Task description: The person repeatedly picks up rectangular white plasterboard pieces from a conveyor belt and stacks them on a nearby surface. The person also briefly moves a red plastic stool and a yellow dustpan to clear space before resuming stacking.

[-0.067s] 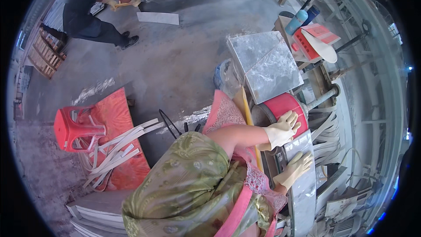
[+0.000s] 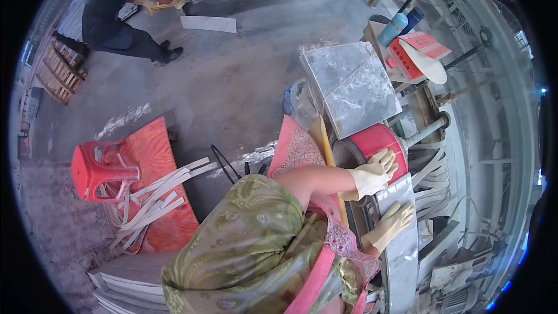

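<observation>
Both my hands wear cream rubber gloves. My left hand point(image 2: 376, 172) rests on the edge of a red roller point(image 2: 372, 142), its fingers stretched out; nothing shows in its grasp. Lower down, my right hand point(image 2: 391, 224) lies flat with the fingers extended on a long grey metal bed point(image 2: 402, 256) that runs up to the roller. A square, dusty grey metal cover point(image 2: 351, 87) sits just beyond the roller. The undersides of both hands are hidden.
Pale strips point(image 2: 427, 177) hang past the roller. A turquoise bottle point(image 2: 393, 29) and a red box point(image 2: 407, 58) stand at the far right. At left are a red stool point(image 2: 96, 171) and more strips on a red board point(image 2: 154, 151). A co-worker point(image 2: 116, 29) bends over at far left.
</observation>
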`<act>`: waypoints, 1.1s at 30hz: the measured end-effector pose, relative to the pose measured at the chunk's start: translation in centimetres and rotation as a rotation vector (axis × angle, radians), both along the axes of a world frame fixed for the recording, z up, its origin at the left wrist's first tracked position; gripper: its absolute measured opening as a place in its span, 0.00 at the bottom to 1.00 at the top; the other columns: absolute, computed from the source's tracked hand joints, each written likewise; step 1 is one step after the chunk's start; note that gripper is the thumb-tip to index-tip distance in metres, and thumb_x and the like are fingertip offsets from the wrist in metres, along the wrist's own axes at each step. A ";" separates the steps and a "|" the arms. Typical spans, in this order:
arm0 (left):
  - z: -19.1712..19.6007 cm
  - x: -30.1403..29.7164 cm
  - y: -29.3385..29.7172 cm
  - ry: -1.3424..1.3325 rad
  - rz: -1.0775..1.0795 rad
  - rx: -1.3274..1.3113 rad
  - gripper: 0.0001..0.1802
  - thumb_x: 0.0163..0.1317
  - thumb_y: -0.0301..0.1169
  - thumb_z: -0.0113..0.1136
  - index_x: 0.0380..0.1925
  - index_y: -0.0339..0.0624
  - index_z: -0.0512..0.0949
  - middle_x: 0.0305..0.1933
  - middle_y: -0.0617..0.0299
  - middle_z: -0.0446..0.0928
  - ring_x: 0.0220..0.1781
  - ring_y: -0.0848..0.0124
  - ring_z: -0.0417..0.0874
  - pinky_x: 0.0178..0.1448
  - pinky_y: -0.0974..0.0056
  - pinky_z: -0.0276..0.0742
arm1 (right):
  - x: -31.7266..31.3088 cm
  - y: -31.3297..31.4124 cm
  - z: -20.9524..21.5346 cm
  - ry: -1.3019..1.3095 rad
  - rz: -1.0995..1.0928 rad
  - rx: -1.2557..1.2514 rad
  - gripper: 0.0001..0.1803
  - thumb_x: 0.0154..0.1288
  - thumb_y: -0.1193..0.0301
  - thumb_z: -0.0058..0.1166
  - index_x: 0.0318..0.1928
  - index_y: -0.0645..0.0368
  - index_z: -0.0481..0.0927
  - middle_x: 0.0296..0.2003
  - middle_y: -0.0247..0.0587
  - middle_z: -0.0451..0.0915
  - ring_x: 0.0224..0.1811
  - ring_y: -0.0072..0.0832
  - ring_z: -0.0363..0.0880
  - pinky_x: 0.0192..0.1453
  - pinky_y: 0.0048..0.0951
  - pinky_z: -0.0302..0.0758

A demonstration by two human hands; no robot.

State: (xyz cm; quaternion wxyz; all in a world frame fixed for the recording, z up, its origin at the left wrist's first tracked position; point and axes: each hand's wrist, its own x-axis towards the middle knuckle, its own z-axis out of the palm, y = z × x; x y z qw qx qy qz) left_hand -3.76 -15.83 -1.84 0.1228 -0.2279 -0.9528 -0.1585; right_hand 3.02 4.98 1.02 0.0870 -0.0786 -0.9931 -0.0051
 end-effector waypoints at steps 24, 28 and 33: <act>6.8 -4.3 -0.3 -0.772 -0.236 0.695 0.27 0.68 0.47 0.66 0.43 0.26 0.85 0.48 0.35 0.88 0.48 0.37 0.92 0.55 0.40 0.86 | 1.2 -6.0 2.7 0.079 -0.059 -0.380 0.31 0.90 0.60 0.42 0.80 0.69 0.68 0.81 0.73 0.63 0.86 0.64 0.58 0.90 0.55 0.51; 7.5 -4.7 2.2 -0.930 -0.060 0.836 0.29 0.71 0.45 0.63 0.50 0.22 0.82 0.51 0.31 0.87 0.55 0.40 0.91 0.61 0.41 0.84 | 2.3 -5.9 2.2 0.165 -0.104 -0.406 0.30 0.90 0.59 0.43 0.80 0.66 0.70 0.77 0.71 0.69 0.82 0.64 0.63 0.87 0.53 0.58; 0.9 -6.6 3.8 -0.688 -0.403 0.560 0.26 0.74 0.41 0.59 0.53 0.21 0.80 0.50 0.30 0.86 0.54 0.40 0.91 0.59 0.42 0.85 | 1.5 -8.0 2.9 0.103 -0.243 -0.479 0.32 0.89 0.55 0.42 0.79 0.65 0.71 0.78 0.69 0.69 0.83 0.60 0.64 0.87 0.52 0.59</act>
